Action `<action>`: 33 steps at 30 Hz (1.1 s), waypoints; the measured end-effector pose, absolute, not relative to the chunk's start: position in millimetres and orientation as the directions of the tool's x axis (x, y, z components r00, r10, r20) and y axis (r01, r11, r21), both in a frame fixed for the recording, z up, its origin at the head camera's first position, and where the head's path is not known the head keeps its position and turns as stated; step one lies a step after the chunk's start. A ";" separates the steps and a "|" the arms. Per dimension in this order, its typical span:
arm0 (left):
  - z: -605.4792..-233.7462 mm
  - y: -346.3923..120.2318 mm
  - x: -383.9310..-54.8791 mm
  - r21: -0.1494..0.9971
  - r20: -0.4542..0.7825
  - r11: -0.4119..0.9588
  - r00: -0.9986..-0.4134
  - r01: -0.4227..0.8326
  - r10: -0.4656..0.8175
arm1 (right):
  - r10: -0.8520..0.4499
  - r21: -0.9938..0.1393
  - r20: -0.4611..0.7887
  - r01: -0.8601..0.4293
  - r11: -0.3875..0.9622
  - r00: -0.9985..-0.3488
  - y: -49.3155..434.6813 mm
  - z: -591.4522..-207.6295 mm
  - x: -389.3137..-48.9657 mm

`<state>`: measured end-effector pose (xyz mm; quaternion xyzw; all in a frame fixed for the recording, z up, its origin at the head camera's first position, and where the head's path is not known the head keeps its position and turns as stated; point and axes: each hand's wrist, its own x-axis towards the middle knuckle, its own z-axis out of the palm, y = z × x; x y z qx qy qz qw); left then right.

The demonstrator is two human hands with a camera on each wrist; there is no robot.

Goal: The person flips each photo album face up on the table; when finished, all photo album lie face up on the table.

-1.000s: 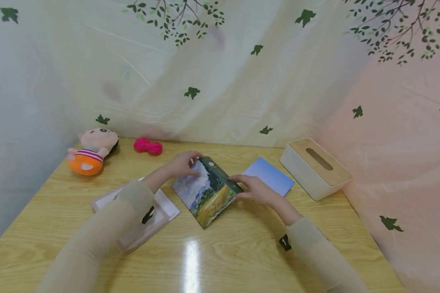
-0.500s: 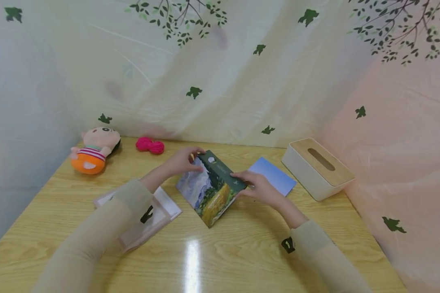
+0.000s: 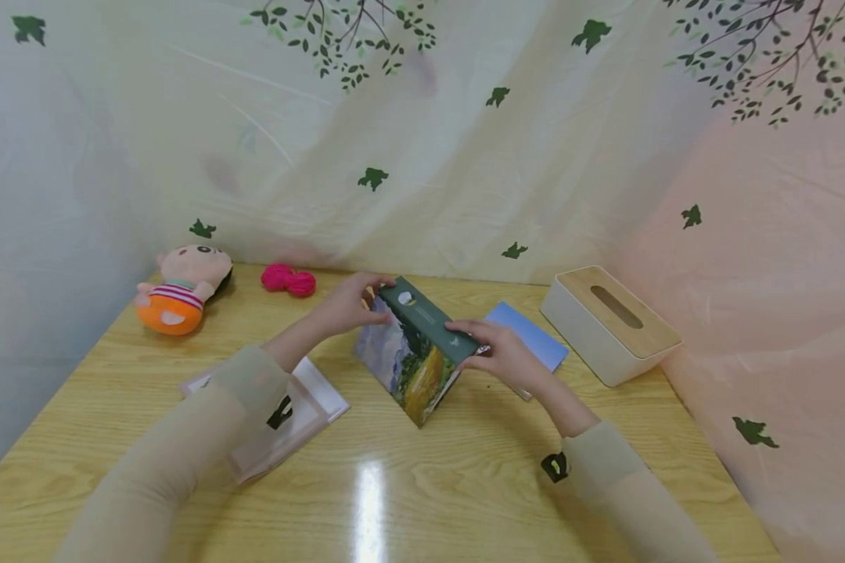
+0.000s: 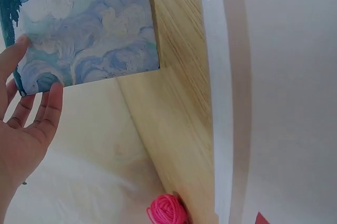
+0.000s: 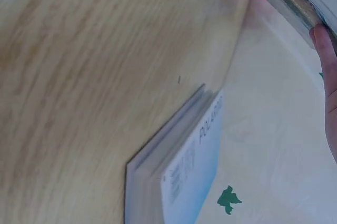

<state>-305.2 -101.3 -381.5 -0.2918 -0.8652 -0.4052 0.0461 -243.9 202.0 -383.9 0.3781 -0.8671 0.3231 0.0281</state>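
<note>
Presumably for balance, I have left hand [image 3: 348,303] and right hand [image 3: 504,356] pinching separate corners of the tilted book [image 3: 414,353].

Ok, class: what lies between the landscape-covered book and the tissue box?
In the head view, the person's right grip on the book, then the blue-topped item, before the tissue box.

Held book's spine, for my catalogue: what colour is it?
Dark green; the spine shows best in the head view.

I'm having the left hand [image 3: 345,305] grip the book's [image 3: 422,363] far corner, the right hand [image 3: 505,352] its right; both forearms [image 3: 190,434] are slanting toward it.
</note>
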 end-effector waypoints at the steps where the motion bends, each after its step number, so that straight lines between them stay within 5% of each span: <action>1: -380.9 -101.1 -304.6 0.678 0.331 0.491 -0.823 0.547 0.462 | -0.636 -0.540 0.296 -0.674 0.504 -0.713 202.3 -382.4 -243.8; 12: -369.3 -95.4 -298.8 0.671 0.432 0.448 -0.803 0.591 0.411 | -0.660 -0.601 0.316 -0.682 0.416 -0.681 206.7 -366.3 -243.6; 33: -385.6 -85.0 -301.2 0.686 0.452 0.442 -0.815 0.578 0.363 | -0.698 -0.546 0.290 -0.712 0.441 -0.655 205.5 -360.5 -242.7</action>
